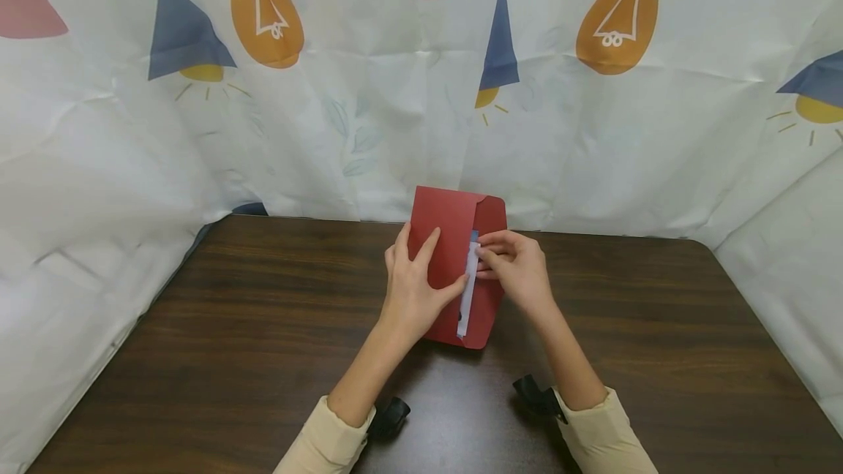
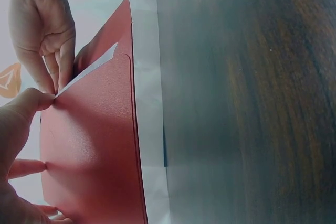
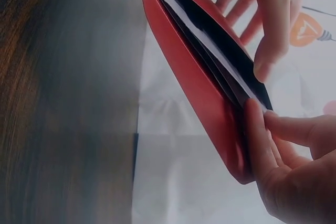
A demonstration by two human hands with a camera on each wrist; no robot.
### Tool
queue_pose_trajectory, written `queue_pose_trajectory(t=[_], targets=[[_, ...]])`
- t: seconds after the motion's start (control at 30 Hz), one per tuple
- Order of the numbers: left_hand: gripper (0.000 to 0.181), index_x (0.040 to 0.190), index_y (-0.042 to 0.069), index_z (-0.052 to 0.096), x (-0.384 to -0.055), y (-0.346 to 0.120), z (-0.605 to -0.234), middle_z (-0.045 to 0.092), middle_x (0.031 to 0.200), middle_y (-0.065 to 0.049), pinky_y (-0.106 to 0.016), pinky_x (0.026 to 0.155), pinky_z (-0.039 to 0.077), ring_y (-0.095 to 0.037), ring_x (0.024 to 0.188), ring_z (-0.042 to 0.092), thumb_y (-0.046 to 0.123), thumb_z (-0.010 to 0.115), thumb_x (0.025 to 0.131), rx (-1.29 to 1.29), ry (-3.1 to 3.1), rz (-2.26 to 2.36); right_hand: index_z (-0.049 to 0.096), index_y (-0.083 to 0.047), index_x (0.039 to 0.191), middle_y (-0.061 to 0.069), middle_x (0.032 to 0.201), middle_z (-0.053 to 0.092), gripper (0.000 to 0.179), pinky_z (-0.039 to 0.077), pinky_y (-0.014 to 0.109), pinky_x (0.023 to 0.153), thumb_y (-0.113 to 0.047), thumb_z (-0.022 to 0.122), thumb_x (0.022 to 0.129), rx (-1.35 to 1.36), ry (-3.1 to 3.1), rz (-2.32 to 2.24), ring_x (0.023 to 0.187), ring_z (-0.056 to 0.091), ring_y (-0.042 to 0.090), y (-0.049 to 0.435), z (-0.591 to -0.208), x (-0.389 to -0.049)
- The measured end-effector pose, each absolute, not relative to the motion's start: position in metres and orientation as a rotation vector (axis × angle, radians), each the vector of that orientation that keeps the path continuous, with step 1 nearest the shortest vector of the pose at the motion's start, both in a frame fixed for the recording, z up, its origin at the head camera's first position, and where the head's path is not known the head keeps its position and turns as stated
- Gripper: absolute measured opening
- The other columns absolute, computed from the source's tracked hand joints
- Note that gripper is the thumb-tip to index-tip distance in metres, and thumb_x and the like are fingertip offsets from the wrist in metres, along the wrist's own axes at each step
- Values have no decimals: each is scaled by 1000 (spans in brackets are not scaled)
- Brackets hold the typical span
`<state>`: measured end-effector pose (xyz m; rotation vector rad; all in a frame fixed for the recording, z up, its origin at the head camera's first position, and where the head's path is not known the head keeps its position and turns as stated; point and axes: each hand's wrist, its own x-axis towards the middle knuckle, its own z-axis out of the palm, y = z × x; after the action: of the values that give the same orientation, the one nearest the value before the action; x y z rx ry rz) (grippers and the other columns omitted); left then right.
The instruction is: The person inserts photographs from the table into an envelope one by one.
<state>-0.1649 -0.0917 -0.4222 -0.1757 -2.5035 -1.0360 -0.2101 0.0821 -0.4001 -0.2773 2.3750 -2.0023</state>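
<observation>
A red envelope-style folder [image 1: 443, 205] is tilted above the table, its long opening facing right with the flap [image 1: 490, 313] folded back. White paper [image 1: 467, 291] shows along that opening; the right wrist view shows paper edges [image 3: 207, 40] inside the dark pocket. My left hand [image 1: 411, 291] holds the folder, fingers spread over its front panel and thumb at the opening's edge. My right hand [image 1: 520, 269] pinches the white paper at the opening between thumb and fingers. In the left wrist view, both hands' fingertips meet close together at the folder's edge.
A dark wood-grain table [image 1: 263, 357] lies below. Behind it and along the sides hangs a white curtain [image 1: 395, 130] printed with lamps and bulbs. Black devices are strapped at both wrists, one at the left cuff [image 1: 390, 419] and one at the right [image 1: 536, 395].
</observation>
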Motion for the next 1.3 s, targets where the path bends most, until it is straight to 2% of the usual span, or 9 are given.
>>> queue_pose_trajectory(t=[0.87,1.13,1.3], targets=[[77,151,4,56,-163,-89,-423,29,165,-28,-56,96,59,-47,140,36,23,89,84,-189,-2516,-1045,67,15,120,32,109,71,21,64,31,73,5,64,101,-275,2350,-1986,73,72,10,81,-405,-211],[75,150,4,56,-163,-89,-423,29,165,-28,-56,96,59,-47,139,37,24,89,85,-181,-2525,-1045,68,14,121,32,110,73,23,64,29,73,3,66,101,-300,2398,-1959,75,75,15,86,-402,-212],[75,151,4,56,-163,-89,-423,29,165,-28,-56,97,58,-47,139,37,25,88,86,-171,-2546,-1052,68,14,121,32,109,73,23,64,27,73,3,66,100,-292,2397,-1980,73,75,12,91,-400,-214]])
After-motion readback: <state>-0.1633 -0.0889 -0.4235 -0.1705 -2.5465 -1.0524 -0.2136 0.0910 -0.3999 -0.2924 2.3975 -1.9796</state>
